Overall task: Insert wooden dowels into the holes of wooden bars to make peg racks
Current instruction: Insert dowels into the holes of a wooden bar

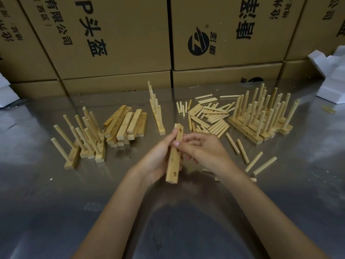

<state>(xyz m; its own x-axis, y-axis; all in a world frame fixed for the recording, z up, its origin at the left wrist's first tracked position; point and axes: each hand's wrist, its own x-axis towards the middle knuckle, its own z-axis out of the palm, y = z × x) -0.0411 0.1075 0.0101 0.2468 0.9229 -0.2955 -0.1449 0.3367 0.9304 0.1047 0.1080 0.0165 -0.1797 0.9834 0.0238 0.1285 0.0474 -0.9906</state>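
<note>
Holes faced us on the bar (174, 153) at centre, gripped in our left hand (158, 161); right hand (201, 148) fingers (186, 142) pinched it, steadying, dowels (209, 116) at one o'clock.

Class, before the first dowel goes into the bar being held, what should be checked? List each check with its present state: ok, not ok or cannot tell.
1. Bar firmly held: ok, the left hand grips it and the right hand pinches it.
2. Holes face the person: ok, three show along the bar.
3. Holes free of dowels: ok, all visible ones are open.
4. Dowel in hand: not ok, neither hand visibly holds one.
5. Loose dowels in supply: ok, a pile lies on the table to the right.
6. Holes free of debris: cannot tell.
</note>
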